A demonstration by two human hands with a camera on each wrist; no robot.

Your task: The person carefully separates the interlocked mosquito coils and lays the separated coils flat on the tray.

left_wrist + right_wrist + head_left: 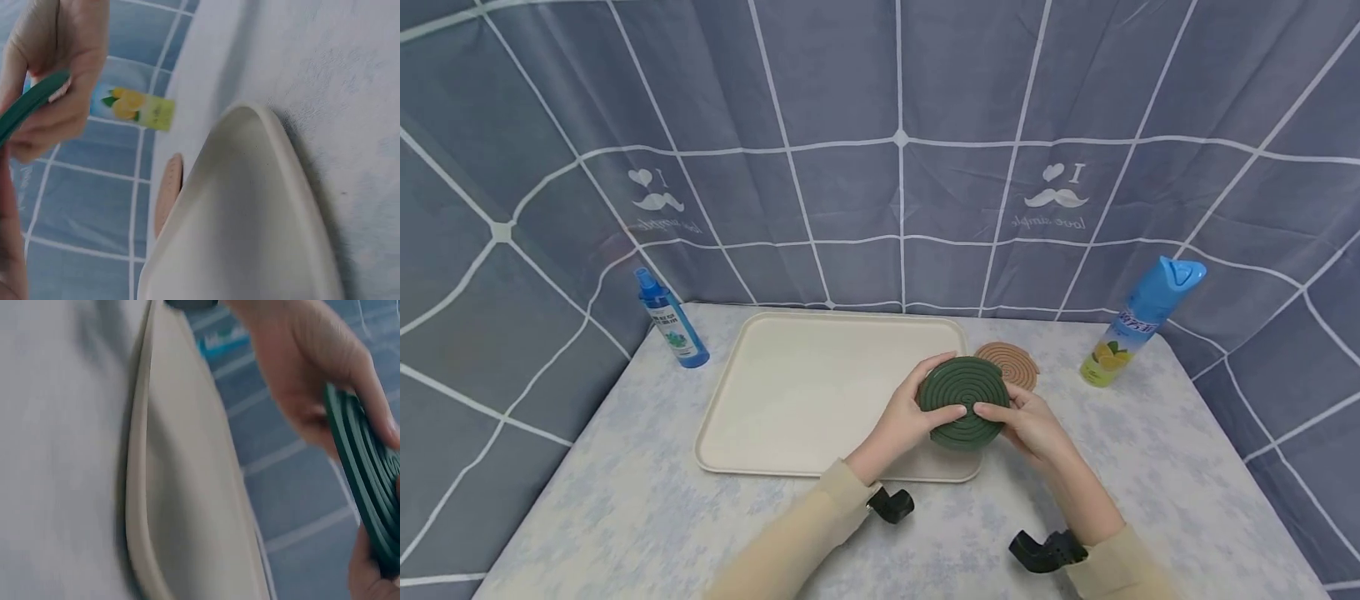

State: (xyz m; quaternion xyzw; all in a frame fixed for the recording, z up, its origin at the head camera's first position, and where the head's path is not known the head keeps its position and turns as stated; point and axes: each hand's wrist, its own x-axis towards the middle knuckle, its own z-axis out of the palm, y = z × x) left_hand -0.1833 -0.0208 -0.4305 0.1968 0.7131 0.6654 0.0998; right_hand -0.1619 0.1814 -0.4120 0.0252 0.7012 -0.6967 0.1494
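Observation:
Both hands hold a green mosquito coil (967,387), a flat spiral disc raised above the near right corner of the cream tray (805,392). My left hand (917,404) grips its left side, thumb on the spiral face and fingers behind. The right hand (1026,421) pinches the right side the same way, its thumb tip near the centre. In the left wrist view the coil (31,103) appears edge-on; the right wrist view shows its ridged face (369,481). A brown spiral coil (1011,362) lies just right of the tray, partly hidden behind the right hand and green coil.
A blue spray bottle (672,321) stands left of the tray. At the back right is a blue and yellow-green can (1138,325) with a lemon picture. A grey-blue checked curtain (850,192) hangs behind the marbled tabletop (625,517).

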